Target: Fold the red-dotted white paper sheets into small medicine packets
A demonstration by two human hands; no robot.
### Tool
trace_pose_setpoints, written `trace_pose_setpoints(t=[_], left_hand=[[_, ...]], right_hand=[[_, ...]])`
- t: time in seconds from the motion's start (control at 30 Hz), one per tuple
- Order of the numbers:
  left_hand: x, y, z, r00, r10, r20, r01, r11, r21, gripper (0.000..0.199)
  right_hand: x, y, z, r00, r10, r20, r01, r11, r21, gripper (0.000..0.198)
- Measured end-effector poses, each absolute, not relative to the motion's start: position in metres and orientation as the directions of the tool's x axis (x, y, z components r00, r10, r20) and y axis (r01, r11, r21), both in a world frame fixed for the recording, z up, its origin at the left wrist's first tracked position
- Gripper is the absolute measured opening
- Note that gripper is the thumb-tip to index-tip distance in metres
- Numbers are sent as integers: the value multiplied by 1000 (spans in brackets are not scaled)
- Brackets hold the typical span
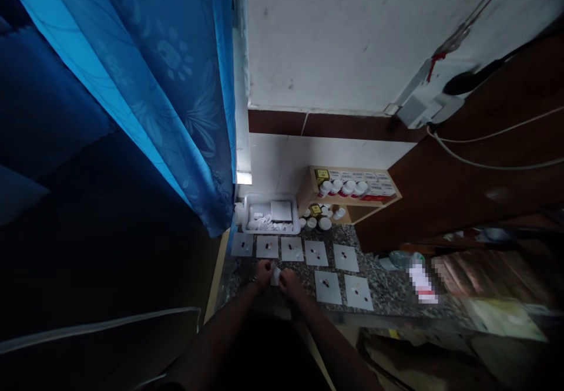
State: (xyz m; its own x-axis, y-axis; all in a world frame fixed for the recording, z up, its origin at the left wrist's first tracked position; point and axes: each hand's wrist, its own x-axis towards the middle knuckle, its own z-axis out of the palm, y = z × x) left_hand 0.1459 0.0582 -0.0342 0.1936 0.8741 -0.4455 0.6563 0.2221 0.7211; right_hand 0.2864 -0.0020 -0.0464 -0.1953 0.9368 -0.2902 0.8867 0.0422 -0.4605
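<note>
Between my two hands is a small piece of white paper (275, 276), partly folded, low over the speckled counter (299, 275). My left hand (263, 273) pinches its left side, and my right hand (288, 281) closes on its right side. Whether anything lies inside the paper is hidden. Several flat white paper squares lie around, each with a few small pills on it. One paper square (292, 249) is just beyond my hands, and another paper square (327, 287) lies to the right of my right hand.
A white plastic tray (245, 215) holding small folded papers stands at the back. Right of it, a wooden shelf (379, 205) carries white bottles (348, 188) and boxes. A blue curtain (176, 86) hangs at left. A power strip (434, 94) with cables is on the right wall.
</note>
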Motion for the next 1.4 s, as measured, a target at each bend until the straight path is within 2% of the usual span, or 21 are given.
trace_pose_setpoints(t=[0.07,0.17,0.3,0.5,0.8,1.1,1.2,1.3,1.4], left_hand=[[147,61,-35,201,876,-439,720,171,672,9],[145,60,-38,238,887,-397,767,79,636,8],[141,55,-43,258,894,-365,773,35,634,7],[134,51,-46,392,875,-284,760,-134,636,9],[114,46,-40,674,665,-322,699,-431,571,14],[102,35,-45,756,595,-274,634,-561,532,18],[97,29,-45,779,559,-284,620,-617,485,17],[97,22,-48,754,580,-308,649,-587,485,19],[103,16,-53,682,650,-335,712,-484,509,19]], right_hand=[[287,-2,-44,-184,938,-293,897,38,-440,24],[287,-4,-42,-238,933,-269,920,128,-372,33],[287,-7,-44,-312,924,-220,922,239,-303,30],[280,-12,-44,-357,920,-165,926,325,-192,25],[275,-13,-35,-353,916,-190,921,304,-245,18],[278,-19,-35,-362,913,-190,916,310,-254,26],[281,-21,-33,-301,933,-196,925,236,-298,31],[281,-19,-30,-81,971,-224,941,0,-338,24],[274,-14,-27,149,948,-282,886,-255,-387,22]])
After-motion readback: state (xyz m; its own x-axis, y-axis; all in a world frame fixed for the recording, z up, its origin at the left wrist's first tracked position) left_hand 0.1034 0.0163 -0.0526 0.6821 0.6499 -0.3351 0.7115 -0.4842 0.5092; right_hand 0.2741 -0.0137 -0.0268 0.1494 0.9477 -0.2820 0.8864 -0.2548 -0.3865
